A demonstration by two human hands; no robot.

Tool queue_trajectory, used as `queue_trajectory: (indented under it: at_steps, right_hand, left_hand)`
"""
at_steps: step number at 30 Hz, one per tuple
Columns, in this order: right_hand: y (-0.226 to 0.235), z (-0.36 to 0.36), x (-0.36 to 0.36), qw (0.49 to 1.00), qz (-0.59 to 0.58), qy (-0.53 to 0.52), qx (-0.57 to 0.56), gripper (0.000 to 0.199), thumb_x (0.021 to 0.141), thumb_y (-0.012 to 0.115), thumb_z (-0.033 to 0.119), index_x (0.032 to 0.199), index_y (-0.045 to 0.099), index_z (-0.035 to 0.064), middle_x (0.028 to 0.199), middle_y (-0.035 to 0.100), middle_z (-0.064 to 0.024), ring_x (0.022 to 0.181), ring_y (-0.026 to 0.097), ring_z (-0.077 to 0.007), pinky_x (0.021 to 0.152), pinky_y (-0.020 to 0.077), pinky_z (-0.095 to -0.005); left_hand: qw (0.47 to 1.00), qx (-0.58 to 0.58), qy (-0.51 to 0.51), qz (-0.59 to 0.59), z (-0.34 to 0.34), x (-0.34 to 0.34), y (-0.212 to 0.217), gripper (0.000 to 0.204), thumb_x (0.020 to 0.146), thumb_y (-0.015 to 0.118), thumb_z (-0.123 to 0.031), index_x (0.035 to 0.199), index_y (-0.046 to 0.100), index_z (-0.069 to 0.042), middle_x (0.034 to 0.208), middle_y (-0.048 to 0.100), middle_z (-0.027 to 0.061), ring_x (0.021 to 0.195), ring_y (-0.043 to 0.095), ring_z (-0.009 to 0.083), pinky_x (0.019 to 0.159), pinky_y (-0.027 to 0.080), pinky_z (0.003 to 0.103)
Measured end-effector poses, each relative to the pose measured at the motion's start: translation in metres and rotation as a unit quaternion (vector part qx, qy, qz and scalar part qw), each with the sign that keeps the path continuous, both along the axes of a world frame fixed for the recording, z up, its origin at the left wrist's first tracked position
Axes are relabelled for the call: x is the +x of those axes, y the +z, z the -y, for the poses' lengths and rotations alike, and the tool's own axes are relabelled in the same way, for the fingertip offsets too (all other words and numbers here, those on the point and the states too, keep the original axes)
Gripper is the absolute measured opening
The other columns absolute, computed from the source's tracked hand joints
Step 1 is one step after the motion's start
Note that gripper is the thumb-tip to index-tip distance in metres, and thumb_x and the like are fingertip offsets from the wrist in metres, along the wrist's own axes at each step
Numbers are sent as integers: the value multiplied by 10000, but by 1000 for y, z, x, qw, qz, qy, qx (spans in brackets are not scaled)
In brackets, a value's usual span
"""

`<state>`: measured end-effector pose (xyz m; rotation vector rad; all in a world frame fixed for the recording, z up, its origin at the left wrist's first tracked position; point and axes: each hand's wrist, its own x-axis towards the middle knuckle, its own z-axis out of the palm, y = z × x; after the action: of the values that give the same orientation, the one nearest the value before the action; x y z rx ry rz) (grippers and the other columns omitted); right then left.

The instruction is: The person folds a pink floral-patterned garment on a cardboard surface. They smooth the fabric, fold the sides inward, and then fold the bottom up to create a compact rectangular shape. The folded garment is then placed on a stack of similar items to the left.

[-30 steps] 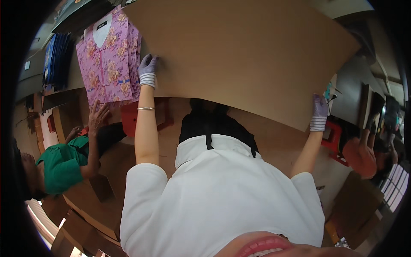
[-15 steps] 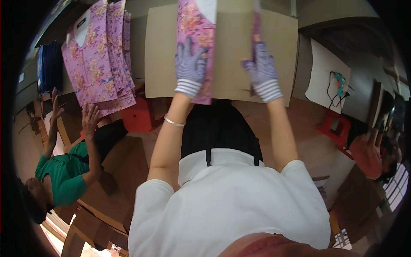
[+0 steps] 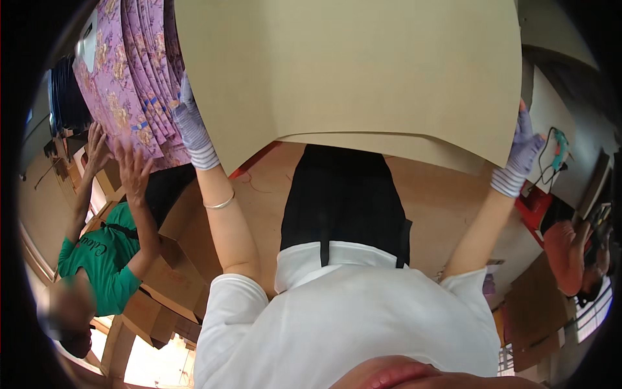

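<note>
A large tan cardboard sheet [image 3: 363,71] fills the upper middle of the head view, its lower edge bowed. My left hand [image 3: 190,126], in a purple knit glove with a striped cuff, grips the sheet's left edge. My right hand [image 3: 520,152], gloved the same, grips its right edge. A thin bangle sits on my left forearm. Just left of my left hand lies a stack of purple floral garments [image 3: 133,78].
A person in a green shirt [image 3: 103,259] at the left has both hands on the floral garments. Brown cardboard boxes [image 3: 172,285] stand below them. A person in an orange top [image 3: 570,256] is at the right edge, near a red object [image 3: 534,204].
My hands have spread apart from the middle of a folded piece to the two side edges of the wide cardboard sheet, which now looms larger. The floral garments shifted left.
</note>
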<state>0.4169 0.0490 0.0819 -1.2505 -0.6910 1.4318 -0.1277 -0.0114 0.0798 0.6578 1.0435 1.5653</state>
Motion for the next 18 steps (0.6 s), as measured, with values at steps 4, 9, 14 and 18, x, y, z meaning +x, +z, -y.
queue_trajectory:
  at_steps: [4,9,14,18]
  right_hand:
    - [-3,11,25,966,226,115,-46,651,937,610,358,1416,421,-41,1366,538,-150,1236,521,-226,1069,383,-326]
    - [36,34,14,926,346,131,-72,477,919,560,19,1376,461,-75,1302,579,-112,1182,538,-169,1039,396,-293]
    - [51,57,24,793,603,81,7,591,855,576,-37,1419,401,-33,1459,438,-180,1338,440,-252,1131,320,-346]
    - [21,42,-53,721,613,247,211,641,803,684,209,1370,452,20,1474,404,-203,1361,373,-406,1136,284,-465]
  left_hand:
    - [981,-93,29,-170,-4,3,16,615,920,512,-64,1499,312,-8,1553,334,113,1416,333,234,1166,253,350]
    - [965,-77,3,-251,-15,25,36,724,798,509,62,1494,318,7,1554,340,105,1419,337,216,1166,260,339]
    - [974,-76,-25,-212,-17,45,38,712,795,482,85,1486,326,16,1565,322,104,1436,313,218,1176,241,330]
    - [968,-33,-31,-246,-22,78,33,692,814,460,89,1487,310,30,1537,367,128,1431,326,220,1175,245,333]
